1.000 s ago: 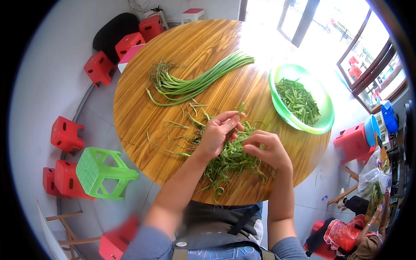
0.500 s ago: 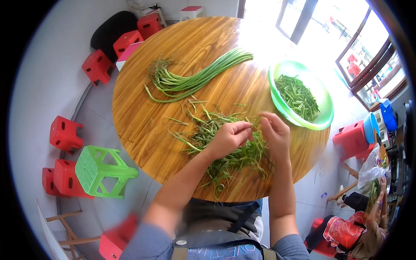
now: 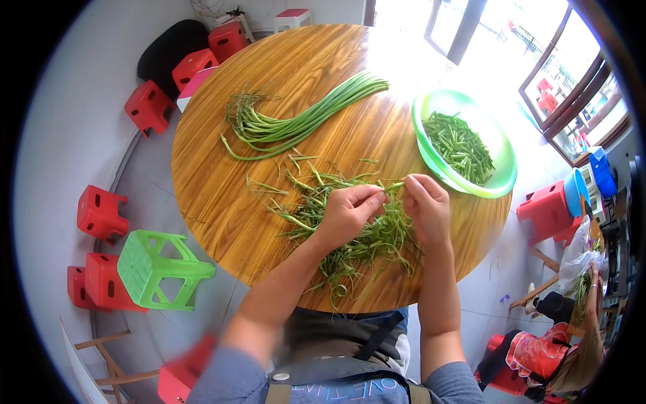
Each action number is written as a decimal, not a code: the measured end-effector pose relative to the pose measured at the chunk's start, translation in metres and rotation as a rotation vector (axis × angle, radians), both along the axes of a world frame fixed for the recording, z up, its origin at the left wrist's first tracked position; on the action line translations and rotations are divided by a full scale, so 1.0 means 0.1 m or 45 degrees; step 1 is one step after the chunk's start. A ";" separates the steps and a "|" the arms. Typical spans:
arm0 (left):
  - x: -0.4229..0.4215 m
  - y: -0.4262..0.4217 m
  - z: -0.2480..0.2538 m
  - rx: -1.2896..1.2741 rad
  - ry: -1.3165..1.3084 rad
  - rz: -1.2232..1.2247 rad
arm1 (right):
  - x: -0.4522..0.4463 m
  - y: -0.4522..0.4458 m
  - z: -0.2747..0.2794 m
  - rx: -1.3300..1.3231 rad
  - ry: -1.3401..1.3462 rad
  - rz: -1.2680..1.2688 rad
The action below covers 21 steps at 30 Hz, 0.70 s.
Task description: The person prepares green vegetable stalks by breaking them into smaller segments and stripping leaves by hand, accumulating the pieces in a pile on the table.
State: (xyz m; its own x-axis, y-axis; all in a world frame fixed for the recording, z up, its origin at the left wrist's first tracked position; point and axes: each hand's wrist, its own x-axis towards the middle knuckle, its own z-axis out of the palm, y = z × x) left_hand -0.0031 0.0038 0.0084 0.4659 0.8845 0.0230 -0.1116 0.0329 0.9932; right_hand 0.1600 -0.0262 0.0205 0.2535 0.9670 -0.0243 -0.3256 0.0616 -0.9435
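Observation:
Between my two hands a short green stem [image 3: 394, 186] is stretched, pinched at each end. My left hand [image 3: 352, 212] grips its left end, and my right hand [image 3: 427, 207] pinches the right end. Under and around them lies a loose heap of green trimmings [image 3: 370, 244] on the round wooden table [image 3: 222, 182]. Behind the heap, to the left, rests a bundle of long green stalks [image 3: 296, 128], its tangled dry ends at the left. A light green bowl [image 3: 506, 176] at the right holds many cut green pieces [image 3: 460, 149].
Red stools [image 3: 102, 213] and a green stool [image 3: 153, 269] stand on the floor at the left. A red stool [image 3: 545, 212] with a blue basin is at the right. At the lower right sits another person [image 3: 538, 353], handling greens by a plastic bag.
My hands came together at the stem; my right hand moved up beside my left and took hold of it. The view shifted slightly.

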 end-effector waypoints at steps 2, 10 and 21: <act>-0.03 -0.01 0.10 -0.015 -0.015 0.116 | 0.00 0.01 -0.04 -0.001 -0.050 0.111; -0.02 -0.01 0.06 -0.063 -0.187 0.322 | -0.17 0.00 -0.17 0.282 -0.674 0.255; 0.04 0.04 -0.07 -0.049 -0.036 0.355 | -0.20 -0.05 -0.08 0.095 -0.438 0.076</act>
State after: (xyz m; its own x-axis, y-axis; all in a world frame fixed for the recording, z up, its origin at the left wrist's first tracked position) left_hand 0.0009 0.0077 0.0013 0.2042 0.9789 -0.0037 -0.1496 0.0349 0.9881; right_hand 0.1402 -0.0315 0.0128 0.1777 0.9763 0.1237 0.0056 0.1247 -0.9922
